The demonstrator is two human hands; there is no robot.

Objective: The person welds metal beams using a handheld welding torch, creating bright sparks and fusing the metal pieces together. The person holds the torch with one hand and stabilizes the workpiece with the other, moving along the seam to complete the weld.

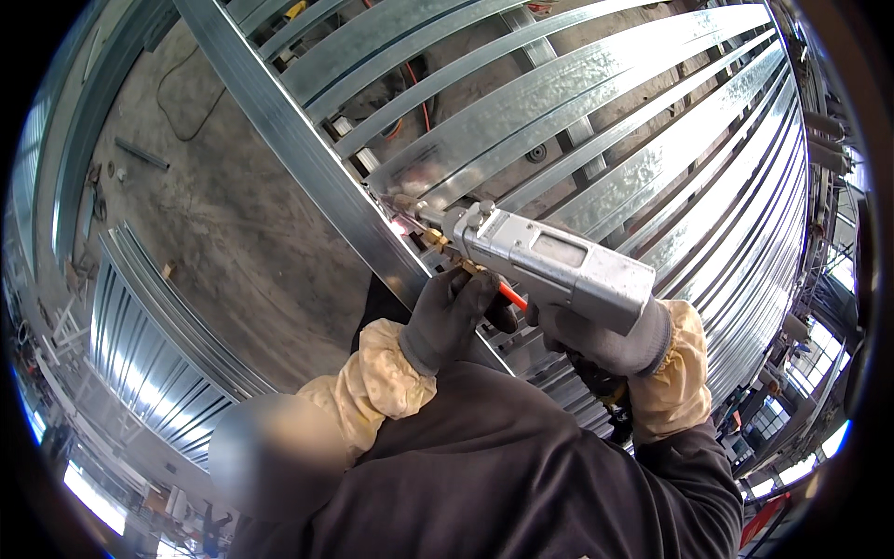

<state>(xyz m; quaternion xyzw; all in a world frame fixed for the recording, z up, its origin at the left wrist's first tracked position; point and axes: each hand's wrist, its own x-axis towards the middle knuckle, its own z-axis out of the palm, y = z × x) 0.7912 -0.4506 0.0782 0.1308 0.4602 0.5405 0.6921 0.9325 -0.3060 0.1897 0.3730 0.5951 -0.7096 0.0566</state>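
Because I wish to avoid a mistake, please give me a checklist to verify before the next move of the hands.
1. Right hand supporting the silver, box-shaped metal tool: ok, at its rear underside.
2. Left hand firm on the thin orange tube: cannot tell; the fingers are at it, but the grip is partly hidden.
3. Both hands covered: ok, dark grey gloves.
4. Wrists covered: ok, pale yellow cloth cuffs.
5. No glow at the tool's tip: not ok, a small bright pinkish spot shows beside the long galvanized metal rail.
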